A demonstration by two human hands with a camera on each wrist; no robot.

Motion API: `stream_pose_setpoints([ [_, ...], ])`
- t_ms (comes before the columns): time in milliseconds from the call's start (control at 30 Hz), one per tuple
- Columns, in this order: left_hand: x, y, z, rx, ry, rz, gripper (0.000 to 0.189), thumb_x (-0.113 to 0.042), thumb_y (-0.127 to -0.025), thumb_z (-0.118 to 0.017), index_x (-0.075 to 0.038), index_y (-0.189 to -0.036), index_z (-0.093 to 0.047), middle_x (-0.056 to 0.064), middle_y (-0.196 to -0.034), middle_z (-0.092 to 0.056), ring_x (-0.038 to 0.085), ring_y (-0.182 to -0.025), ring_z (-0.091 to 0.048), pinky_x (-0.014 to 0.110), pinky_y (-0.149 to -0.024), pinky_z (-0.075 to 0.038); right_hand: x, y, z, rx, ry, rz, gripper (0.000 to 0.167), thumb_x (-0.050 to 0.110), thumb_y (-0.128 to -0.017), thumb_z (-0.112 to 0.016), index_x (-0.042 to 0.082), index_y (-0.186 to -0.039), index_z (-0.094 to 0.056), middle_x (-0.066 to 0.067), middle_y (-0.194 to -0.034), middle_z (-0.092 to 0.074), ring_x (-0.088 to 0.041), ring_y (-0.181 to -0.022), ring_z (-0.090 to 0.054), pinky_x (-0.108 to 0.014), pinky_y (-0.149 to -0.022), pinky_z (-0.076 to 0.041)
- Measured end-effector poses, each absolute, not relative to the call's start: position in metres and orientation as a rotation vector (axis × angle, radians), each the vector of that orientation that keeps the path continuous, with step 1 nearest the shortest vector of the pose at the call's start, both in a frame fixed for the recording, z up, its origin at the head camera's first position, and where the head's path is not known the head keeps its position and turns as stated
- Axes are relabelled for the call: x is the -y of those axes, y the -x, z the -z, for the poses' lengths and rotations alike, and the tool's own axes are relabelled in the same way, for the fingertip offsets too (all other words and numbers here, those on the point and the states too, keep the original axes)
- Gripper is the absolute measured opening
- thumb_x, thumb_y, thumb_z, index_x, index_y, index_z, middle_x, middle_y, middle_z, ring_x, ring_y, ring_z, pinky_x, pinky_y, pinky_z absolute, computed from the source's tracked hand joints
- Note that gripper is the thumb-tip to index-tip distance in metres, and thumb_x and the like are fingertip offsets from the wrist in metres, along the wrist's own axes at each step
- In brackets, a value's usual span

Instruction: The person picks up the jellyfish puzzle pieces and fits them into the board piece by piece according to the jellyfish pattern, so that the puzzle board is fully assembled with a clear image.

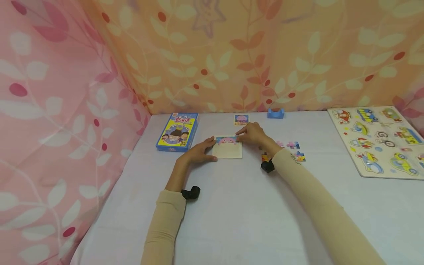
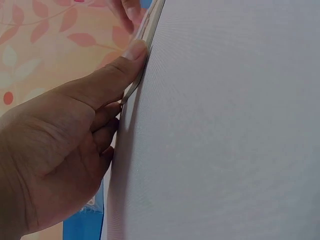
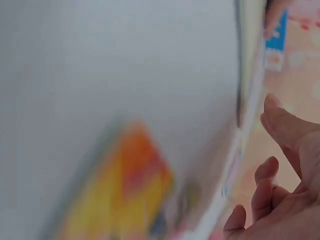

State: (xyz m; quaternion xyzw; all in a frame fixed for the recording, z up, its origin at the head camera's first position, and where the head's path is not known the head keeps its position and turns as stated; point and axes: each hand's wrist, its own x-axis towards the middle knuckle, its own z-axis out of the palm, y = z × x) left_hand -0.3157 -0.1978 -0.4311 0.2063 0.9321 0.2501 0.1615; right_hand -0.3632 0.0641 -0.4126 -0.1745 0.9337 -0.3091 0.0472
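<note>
A pale square puzzle tray (image 1: 228,151) lies on the white table (image 1: 251,206). A pink-and-blue piece (image 1: 226,140) sits along the tray's far edge. My left hand (image 1: 210,149) rests against the tray's left side, fingers along that edge and thumb at the near corner. In the left wrist view the left hand (image 2: 125,80) presses its thumb flat on the tray's rim (image 2: 148,27). My right hand (image 1: 239,136) touches the tray's far right corner beside the piece with its fingertips. In the right wrist view the right hand (image 3: 270,132) shows loosely bent fingers with nothing between them.
Loose puzzle pieces (image 1: 294,145) lie right of my right wrist; one shows blurred orange (image 3: 125,185). A blue game box (image 1: 177,131) lies left, a small picture card (image 1: 241,119) and a blue holder (image 1: 275,113) behind, a vehicle peg board (image 1: 381,141) far right. Patterned curtains enclose the table.
</note>
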Motion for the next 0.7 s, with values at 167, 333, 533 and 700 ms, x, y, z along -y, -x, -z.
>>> stream_pose_setpoints([
  [167,0.197,0.313,0.43,-2.655,-0.578,-0.695,0.084,-0.045,-0.08,-0.067,-0.022,-0.147,-0.023,-0.005,-0.156,-0.008,0.02,-0.144,-0.008,0.042,-0.116,-0.015,-0.097,0.359,0.402,-2.841,0.533,1.023,0.031,0.021,-0.08,-0.071,0.009,-0.108,-0.069,-0.013,-0.086,-0.06,-0.022,-0.078,-0.039,-0.029,-0.07,-0.027],
  [333,0.199,0.312,0.43,-2.682,-0.597,-0.714,0.086,-0.042,-0.079,-0.069,-0.017,-0.147,-0.023,-0.001,-0.156,-0.012,0.021,-0.143,-0.01,0.04,-0.116,-0.015,-0.133,0.351,0.401,-2.789,0.464,1.045,0.036,0.022,-0.079,-0.071,0.006,-0.112,-0.067,-0.016,-0.093,-0.057,-0.022,-0.082,-0.039,-0.029,-0.067,-0.031],
  [533,0.203,0.31,0.432,-2.684,-0.64,-0.764,0.079,-0.038,-0.08,-0.069,-0.015,-0.145,-0.03,-0.001,-0.154,-0.018,0.02,-0.143,-0.014,0.041,-0.116,-0.016,-0.162,0.334,0.413,-2.743,0.42,0.988,0.037,0.023,-0.08,-0.071,0.009,-0.114,-0.066,-0.011,-0.088,-0.05,-0.021,-0.08,-0.039,-0.028,-0.064,-0.033],
  [700,0.206,0.311,0.434,-2.674,-0.664,-0.813,0.07,-0.035,-0.084,-0.066,-0.013,-0.142,-0.035,-0.001,-0.153,-0.022,0.021,-0.142,-0.016,0.042,-0.115,-0.016,-0.165,0.324,0.416,-2.783,0.509,0.912,0.036,0.02,-0.078,-0.073,0.008,-0.111,-0.068,-0.012,-0.086,-0.051,-0.022,-0.078,-0.039,-0.028,-0.065,-0.032],
])
